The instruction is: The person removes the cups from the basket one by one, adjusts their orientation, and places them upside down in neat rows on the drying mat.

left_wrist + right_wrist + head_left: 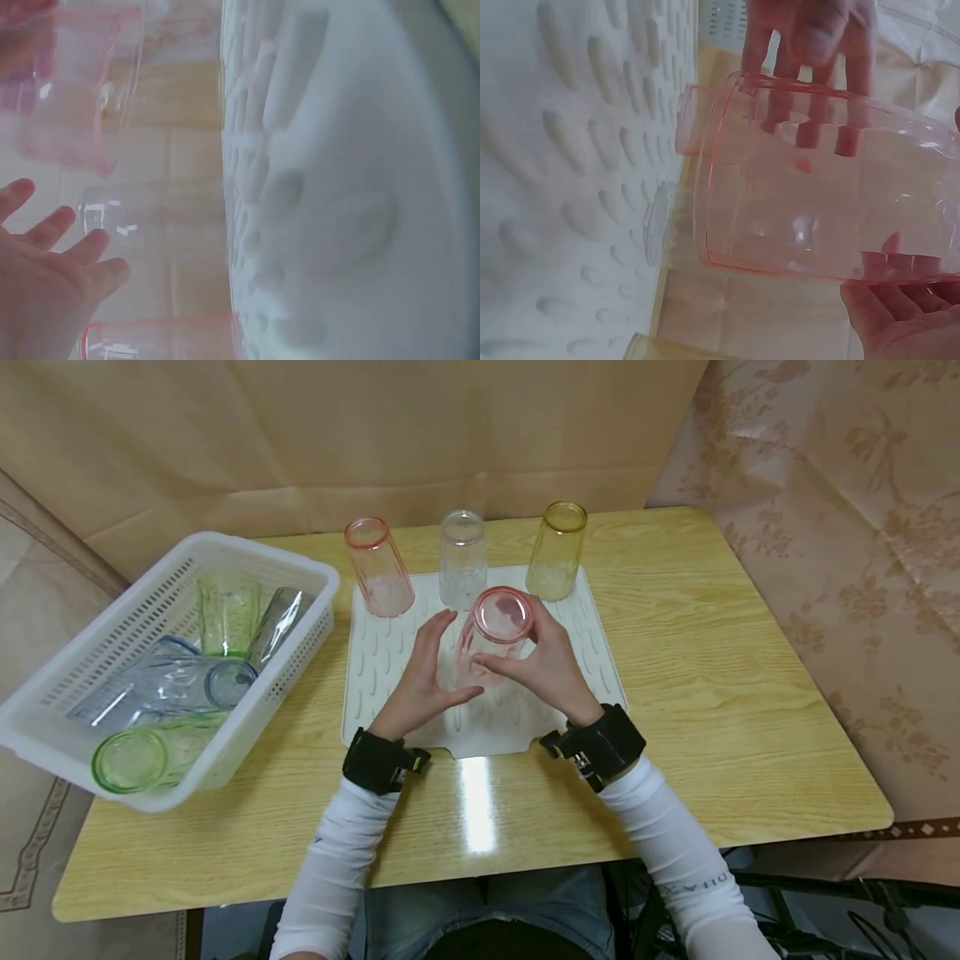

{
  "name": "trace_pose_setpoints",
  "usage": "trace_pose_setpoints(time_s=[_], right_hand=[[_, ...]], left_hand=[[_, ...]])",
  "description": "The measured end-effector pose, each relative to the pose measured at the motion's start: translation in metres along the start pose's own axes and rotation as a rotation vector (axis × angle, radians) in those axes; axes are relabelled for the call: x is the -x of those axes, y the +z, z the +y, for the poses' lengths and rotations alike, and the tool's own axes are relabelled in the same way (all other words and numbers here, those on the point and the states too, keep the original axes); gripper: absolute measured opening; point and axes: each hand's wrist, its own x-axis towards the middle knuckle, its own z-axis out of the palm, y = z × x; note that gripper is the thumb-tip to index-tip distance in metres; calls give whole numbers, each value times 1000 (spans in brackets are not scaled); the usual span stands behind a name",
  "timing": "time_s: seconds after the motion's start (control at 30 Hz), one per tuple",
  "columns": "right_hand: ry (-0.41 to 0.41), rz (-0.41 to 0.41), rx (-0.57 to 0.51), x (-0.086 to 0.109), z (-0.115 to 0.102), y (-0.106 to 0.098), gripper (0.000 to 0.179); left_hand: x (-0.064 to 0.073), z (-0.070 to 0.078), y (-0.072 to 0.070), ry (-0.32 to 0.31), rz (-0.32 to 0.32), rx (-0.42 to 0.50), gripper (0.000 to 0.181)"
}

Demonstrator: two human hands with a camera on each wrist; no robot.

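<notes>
My right hand [551, 668] grips a pink-tinted drinking glass [501, 614], thumb on the near side and fingers around the right. The glass is upside down; in the right wrist view its open rim faces the white ridged mat [592, 187] with a gap between. My left hand [423, 681] is held at the glass's left side, fingers spread and apart from it, as the left wrist view shows. Along the back of the mat, another pink glass [381, 568], a clear glass [462, 560] and a yellow glass [557, 556] stand upside down in a row.
At the left of the wooden table [735, 693] sits a white plastic basket [288, 664]. Inside lie green glasses [228, 610], blue glasses [172, 681] and a grey glass [277, 622]. Cloth [390, 435] hangs behind the table.
</notes>
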Motion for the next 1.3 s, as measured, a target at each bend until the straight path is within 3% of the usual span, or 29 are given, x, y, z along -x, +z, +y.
trace_pose_setpoints(time_s=[0.07,0.27,0.43,0.6,1.0,1.13,1.3], right_hand=[[5,6,18,-2,1,-4,70],[57,40,61,-7,8,-17,70],[119,73,66,-15,38,-29,73],[148,95,108,-23,60,-36,75],[294,118,176,-35,75,-49,78],[313,130,166,-39,80,-54,79],[345,160,164,-43,89,-61,78]], left_hand=[[2,-2,-5,-24,-18,-32,99],[11,-5,-25,-198,-148,-70,85],[19,-9,-41,-283,-229,-76,76],[28,-14,-54,-292,-220,-87,67],[57,-23,-85,-398,-188,-124,63],[64,-25,-91,-403,-166,-100,66],[69,-29,-96,-367,-143,-117,65]])
